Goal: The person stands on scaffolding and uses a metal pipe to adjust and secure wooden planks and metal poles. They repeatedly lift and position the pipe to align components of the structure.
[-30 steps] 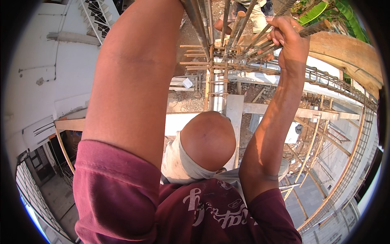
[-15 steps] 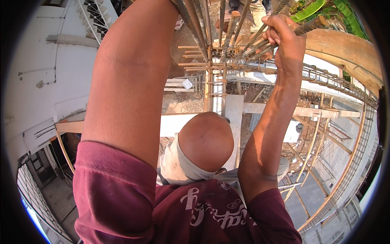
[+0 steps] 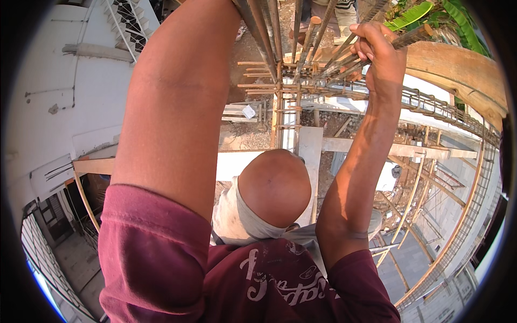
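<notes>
My right hand is wrapped round a slanting steel rebar, whose rusty end sticks out past the knuckles. More upright rebars rise beside it from a column cage, with a rust-brown cut end on one of them. Thin ties and crossing bars bind their lower part. My left arm reaches up past the top edge, next to the leftmost bars. The left hand itself lies outside the picture.
A long rebar beam cage curves off to the right beneath a wooden board. Below stand timber props and a plank. Another person is beyond the bars. A white wall fills the left.
The view has shifted very slightly. My right hand keeps its hold on the rebar, and the person beyond the bars has moved a little.
</notes>
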The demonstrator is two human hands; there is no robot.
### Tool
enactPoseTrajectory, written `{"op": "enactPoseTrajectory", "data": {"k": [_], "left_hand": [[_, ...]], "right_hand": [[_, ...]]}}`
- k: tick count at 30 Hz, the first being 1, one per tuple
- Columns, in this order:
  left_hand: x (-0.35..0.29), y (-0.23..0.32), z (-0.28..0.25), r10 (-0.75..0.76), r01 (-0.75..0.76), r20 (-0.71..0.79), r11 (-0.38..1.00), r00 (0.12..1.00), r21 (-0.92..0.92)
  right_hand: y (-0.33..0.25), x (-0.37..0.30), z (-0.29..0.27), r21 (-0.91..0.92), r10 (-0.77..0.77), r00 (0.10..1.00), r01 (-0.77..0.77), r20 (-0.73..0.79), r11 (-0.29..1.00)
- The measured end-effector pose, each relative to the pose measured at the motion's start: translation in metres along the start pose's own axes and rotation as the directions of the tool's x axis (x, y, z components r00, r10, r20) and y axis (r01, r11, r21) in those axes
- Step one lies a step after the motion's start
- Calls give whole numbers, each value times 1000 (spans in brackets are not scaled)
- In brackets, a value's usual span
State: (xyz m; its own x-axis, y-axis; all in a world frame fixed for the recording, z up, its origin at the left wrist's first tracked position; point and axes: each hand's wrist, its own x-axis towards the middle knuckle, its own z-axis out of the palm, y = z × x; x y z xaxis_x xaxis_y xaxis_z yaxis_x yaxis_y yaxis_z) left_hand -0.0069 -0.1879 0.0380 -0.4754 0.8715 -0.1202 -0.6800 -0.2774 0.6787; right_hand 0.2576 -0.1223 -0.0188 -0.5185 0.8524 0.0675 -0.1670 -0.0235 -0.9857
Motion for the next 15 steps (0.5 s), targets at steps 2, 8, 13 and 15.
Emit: {"op": "enactPoseTrajectory", "data": {"k": [2, 8, 13, 15], "left_hand": [[-1, -2, 2, 0, 0, -5, 1000, 1000, -2], [-2, -10, 9, -8, 8, -8, 1000, 1000, -4], [-2, -15, 15, -14, 14, -16, 1000, 1000, -9], [1, -15, 18, -12, 12, -10, 1000, 1000, -8]], "right_hand": [[0, -1, 0, 10, -2, 1000, 2, 6, 1000], [-1, -2, -1, 17, -10, 1000, 10, 16, 1000], [-2, -3, -2, 14, -20, 1000, 19, 19, 1000], [-3, -3, -1, 6, -38, 999, 38, 14, 999]]}}
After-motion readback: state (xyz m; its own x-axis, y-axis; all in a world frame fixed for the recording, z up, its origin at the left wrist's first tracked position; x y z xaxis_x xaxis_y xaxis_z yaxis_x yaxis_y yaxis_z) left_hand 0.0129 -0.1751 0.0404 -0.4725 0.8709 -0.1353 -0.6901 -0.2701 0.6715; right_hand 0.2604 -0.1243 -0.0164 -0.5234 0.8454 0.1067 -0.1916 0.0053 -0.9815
